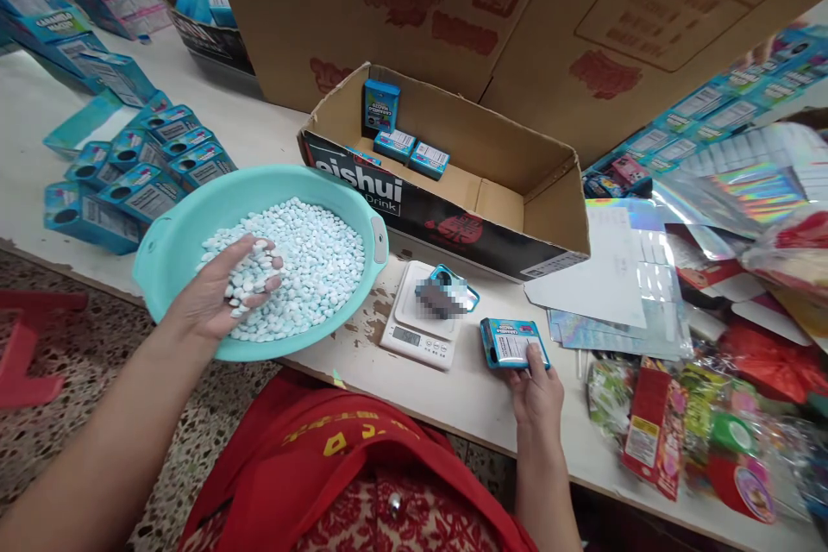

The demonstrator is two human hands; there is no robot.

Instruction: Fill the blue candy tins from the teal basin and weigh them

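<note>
My left hand is cupped, palm up, around a handful of small white and pale blue candies. It is over the turquoise basin that holds a heap of the same candies. My right hand grips a small blue candy box by its near edge, thumb on the printed face. Between the hands stands a white digital scale. A blue-rimmed item lies on its plate, partly blurred out.
Behind the scale stands a cardboard tray with several blue boxes at its left end. More blue boxes are grouped left of the basin. Silvery sheets and bagged packets cover the right side. A large carton blocks the back.
</note>
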